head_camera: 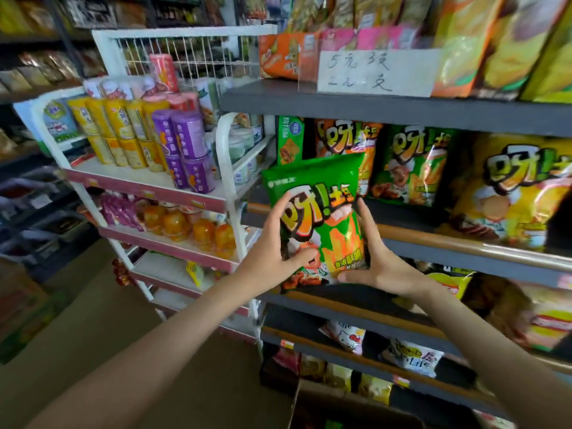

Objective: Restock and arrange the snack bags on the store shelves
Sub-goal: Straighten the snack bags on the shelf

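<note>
A green snack bag (318, 193) with orange lettering is held upright in front of the grey middle shelf (464, 246). My left hand (272, 252) grips its left edge, thumb across the front. My right hand (374, 261) holds its right edge and lower corner, thumb under the bag. Behind it on that shelf stand an orange bag (349, 140), another green bag (414, 162) and a yellow bag (513, 187) of the same brand.
A white wire rack (226, 156) with yellow and purple snack canisters (185, 140) stands left of the shelves. A handwritten price sign (374, 72) hangs on the upper shelf. Lower shelves hold more bags. A cardboard box (340, 410) sits on the floor below.
</note>
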`<state>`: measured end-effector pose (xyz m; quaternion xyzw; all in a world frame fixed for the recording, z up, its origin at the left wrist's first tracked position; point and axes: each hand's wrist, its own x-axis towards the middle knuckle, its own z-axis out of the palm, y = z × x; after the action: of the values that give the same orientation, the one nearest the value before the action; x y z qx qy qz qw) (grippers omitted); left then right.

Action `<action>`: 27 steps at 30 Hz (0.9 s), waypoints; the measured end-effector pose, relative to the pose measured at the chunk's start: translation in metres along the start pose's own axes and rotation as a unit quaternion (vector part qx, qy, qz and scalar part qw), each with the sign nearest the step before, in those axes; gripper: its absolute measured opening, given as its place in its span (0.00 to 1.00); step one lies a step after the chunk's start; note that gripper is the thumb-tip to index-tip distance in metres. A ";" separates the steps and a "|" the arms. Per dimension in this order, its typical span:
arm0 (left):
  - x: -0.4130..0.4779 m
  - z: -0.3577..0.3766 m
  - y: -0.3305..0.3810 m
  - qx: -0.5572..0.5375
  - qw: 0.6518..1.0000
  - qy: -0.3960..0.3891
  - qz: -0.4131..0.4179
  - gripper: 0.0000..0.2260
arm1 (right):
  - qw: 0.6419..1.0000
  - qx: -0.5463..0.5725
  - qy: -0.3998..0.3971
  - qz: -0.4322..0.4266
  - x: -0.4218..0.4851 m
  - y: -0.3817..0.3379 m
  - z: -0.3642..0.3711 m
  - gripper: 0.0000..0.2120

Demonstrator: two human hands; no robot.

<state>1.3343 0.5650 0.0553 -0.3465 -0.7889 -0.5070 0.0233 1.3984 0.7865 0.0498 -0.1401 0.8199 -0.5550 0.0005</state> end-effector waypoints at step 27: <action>0.141 0.094 0.018 0.129 0.972 -0.093 0.174 0.44 | 0.930 -0.172 0.323 0.037 -0.002 0.025 -0.118 0.46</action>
<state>1.2672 0.7197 0.0788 -0.5181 -0.7743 -0.3542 0.0818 1.3762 0.9033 0.0724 0.0788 0.8635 -0.4200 -0.2679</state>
